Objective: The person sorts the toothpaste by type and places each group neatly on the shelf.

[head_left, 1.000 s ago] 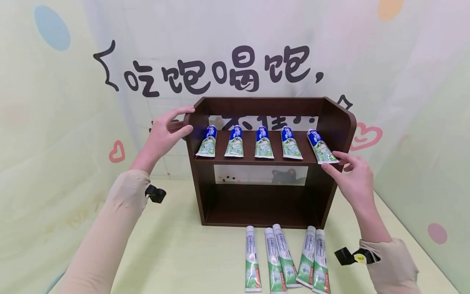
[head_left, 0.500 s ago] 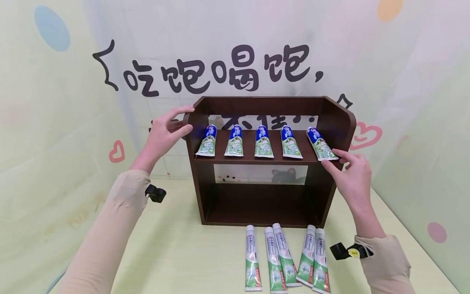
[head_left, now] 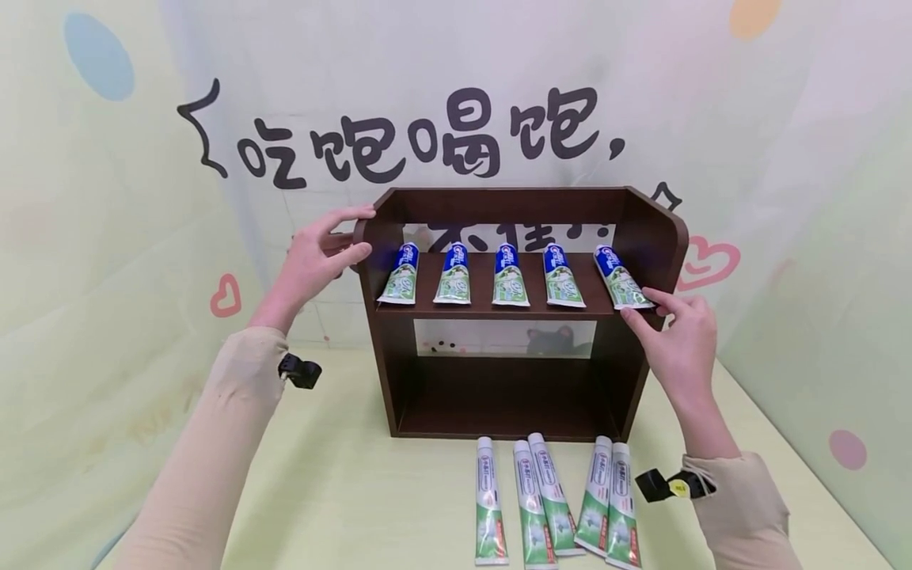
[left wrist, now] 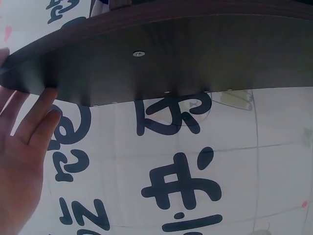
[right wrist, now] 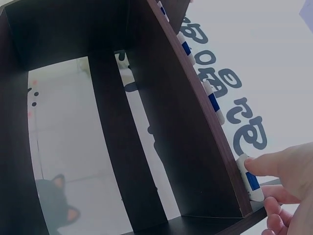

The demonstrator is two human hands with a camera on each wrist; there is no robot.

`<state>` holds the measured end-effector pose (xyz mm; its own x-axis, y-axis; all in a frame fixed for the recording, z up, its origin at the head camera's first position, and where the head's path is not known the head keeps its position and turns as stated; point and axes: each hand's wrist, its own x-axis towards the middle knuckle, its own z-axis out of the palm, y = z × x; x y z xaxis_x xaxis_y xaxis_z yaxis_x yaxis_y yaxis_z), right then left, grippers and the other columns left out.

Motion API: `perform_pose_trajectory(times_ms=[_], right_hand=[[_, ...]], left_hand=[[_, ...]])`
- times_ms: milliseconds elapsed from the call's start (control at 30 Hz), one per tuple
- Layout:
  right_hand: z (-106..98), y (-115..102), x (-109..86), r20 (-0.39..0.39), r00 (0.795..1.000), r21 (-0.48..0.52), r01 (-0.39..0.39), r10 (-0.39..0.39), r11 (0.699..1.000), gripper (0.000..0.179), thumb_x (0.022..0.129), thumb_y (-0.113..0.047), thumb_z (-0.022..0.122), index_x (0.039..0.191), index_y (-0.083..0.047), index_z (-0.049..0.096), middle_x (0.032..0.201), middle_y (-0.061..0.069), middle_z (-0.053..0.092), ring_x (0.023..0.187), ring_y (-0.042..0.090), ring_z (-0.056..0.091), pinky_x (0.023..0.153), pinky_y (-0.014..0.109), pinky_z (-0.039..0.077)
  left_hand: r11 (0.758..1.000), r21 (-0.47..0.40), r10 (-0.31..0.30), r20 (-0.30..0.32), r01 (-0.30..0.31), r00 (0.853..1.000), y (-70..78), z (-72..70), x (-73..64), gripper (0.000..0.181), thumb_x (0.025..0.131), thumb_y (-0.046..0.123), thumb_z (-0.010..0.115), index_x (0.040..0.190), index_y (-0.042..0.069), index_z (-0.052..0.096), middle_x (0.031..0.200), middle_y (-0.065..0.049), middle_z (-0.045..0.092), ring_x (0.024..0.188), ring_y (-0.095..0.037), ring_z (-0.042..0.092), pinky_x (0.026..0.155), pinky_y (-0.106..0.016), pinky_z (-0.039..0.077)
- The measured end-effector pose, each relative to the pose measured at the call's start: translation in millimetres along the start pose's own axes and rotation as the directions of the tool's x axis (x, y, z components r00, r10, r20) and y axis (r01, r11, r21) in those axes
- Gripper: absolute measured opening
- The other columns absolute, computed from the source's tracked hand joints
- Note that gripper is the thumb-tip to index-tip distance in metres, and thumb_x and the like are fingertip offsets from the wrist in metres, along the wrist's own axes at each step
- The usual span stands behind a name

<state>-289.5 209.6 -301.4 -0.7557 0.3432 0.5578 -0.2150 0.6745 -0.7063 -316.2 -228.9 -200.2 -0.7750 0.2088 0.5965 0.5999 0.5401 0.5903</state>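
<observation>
My left hand [head_left: 313, 252] holds the left side panel of a dark brown two-tier shelf [head_left: 502, 314], its fingers on the outer face [left wrist: 171, 63] in the left wrist view. My right hand [head_left: 682, 340] pinches the crimped lower end of a blue-and-green toothpaste tube [head_left: 621, 279] at the upper tier's right end. That tube lies tilted, cap toward the back; its crimped end [right wrist: 250, 178] shows at the board's edge in the right wrist view. Several like tubes lie spaced out to its left, among them one toothpaste tube [head_left: 511, 277] in the middle.
Several white-and-green toothpaste tubes [head_left: 492, 503] lie on the pale table [head_left: 342, 483] before the shelf, some overlapping. The lower tier [head_left: 509, 396] has a dark bare board. Behind stands a printed curtain [head_left: 321, 63] with black characters.
The right-end tube's crimped end has come up and back slightly onto the board, my right hand and forearm shifting left with it. My left hand stays on the side panel.
</observation>
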Motion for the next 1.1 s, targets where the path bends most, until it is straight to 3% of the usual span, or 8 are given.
perform_pose_trajectory(times_ms=[233, 467, 633, 767, 1100], right_hand=[[2, 0, -0.4, -0.017, 1.000, -0.002, 0.010, -0.010, 1.000, 0.044, 0.086, -0.030, 0.075, 0.123, -0.009, 0.070, 0.101, 0.018, 0.053, 0.094, 0.025, 0.042, 0.066, 0.032, 0.031], [3, 3, -3.2, -0.043, 0.999, 0.004, 0.020, -0.019, 1.000, 0.044, 0.086, -0.029, 0.075, 0.124, -0.009, 0.070, 0.101, 0.018, 0.054, 0.095, 0.026, 0.043, 0.068, 0.031, 0.032], [3, 7, -6.9, -0.075, 0.994, 0.039, 0.082, -0.079, 0.996, 0.046, 0.085, -0.023, 0.077, 0.127, -0.009, 0.067, 0.099, 0.019, 0.056, 0.089, 0.016, 0.040, 0.072, 0.028, 0.034], [1, 7, -13.6, -0.090, 0.987, 0.071, 0.140, -0.134, 0.988, 0.050, 0.085, -0.018, 0.077, 0.131, -0.009, 0.064, 0.103, 0.020, 0.058, 0.090, 0.015, 0.042, 0.074, 0.026, 0.035], [-4, 15, -38.8, -0.052, 0.976, 0.086, 0.214, -0.211, 0.973, 0.060, 0.081, -0.013, 0.080, 0.137, -0.009, 0.057, 0.113, 0.017, 0.058, 0.093, 0.012, 0.045, 0.073, 0.016, 0.037]], left_hand=[[0.998, 0.039, 0.053, 0.027, -0.054, 0.998, -0.5, -3.9, 3.7, 0.044, 0.093, 0.008, 0.065, 0.136, 0.007, 0.057, 0.148, -0.010, 0.053, 0.116, -0.042, 0.065, 0.077, -0.011, 0.051], [0.999, 0.011, 0.045, 0.028, -0.046, 0.999, 1.2, -0.3, 2.5, 0.044, 0.094, 0.009, 0.064, 0.137, 0.007, 0.056, 0.148, -0.011, 0.053, 0.117, -0.043, 0.063, 0.083, -0.011, 0.050], [0.999, -0.006, 0.033, 0.024, -0.033, 0.999, -0.3, 2.5, 2.5, 0.044, 0.095, 0.012, 0.063, 0.138, 0.007, 0.055, 0.147, -0.008, 0.053, 0.119, -0.043, 0.062, 0.086, -0.013, 0.050], [1.000, -0.006, 0.028, 0.016, -0.028, 0.999, 1.8, 3.9, 1.5, 0.044, 0.095, 0.014, 0.063, 0.138, 0.008, 0.055, 0.147, -0.009, 0.053, 0.121, -0.042, 0.062, 0.087, -0.013, 0.050], [1.000, -0.011, 0.017, -0.002, -0.017, 1.000, 2.8, 3.1, -1.1, 0.045, 0.094, 0.009, 0.063, 0.139, 0.008, 0.055, 0.148, -0.009, 0.052, 0.120, -0.043, 0.062, 0.083, -0.011, 0.050]])
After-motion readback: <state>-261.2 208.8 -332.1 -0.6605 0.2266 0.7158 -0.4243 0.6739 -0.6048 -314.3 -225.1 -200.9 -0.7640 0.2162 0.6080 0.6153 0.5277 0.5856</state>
